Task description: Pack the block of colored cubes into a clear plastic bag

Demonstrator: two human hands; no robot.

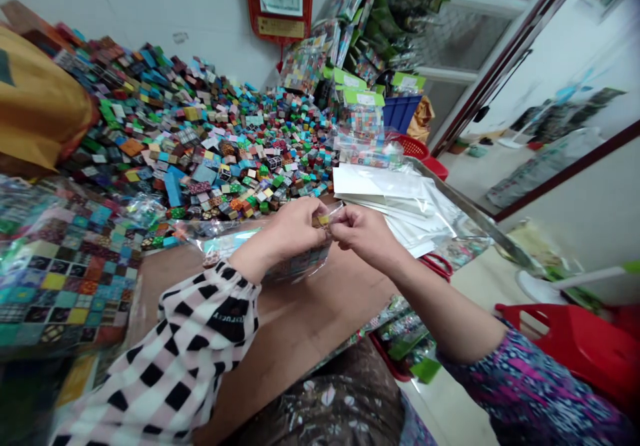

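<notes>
My left hand (297, 229) is closed on a clear plastic bag (295, 266) of small coloured cubes, above the brown board (280, 326). A yellow and brown cube (321, 220) shows at its fingertips, by the bag's right end. My right hand (360, 229) pinches the edge of the clear plastic there, its fingers nearly touching those of the left. Behind both hands spreads a big heap of small patterned cubes (240, 146). White cards in clear plastic (385, 193) lie just behind my right hand.
At the left are packed cubes in clear plastic (65, 279) and a yellow sack (40, 99). Green-topped bags (363, 109) stand at the back near a blue bin (400, 113). A red stool (575, 339) is at the right. Filled bags (405, 333) lie below the board.
</notes>
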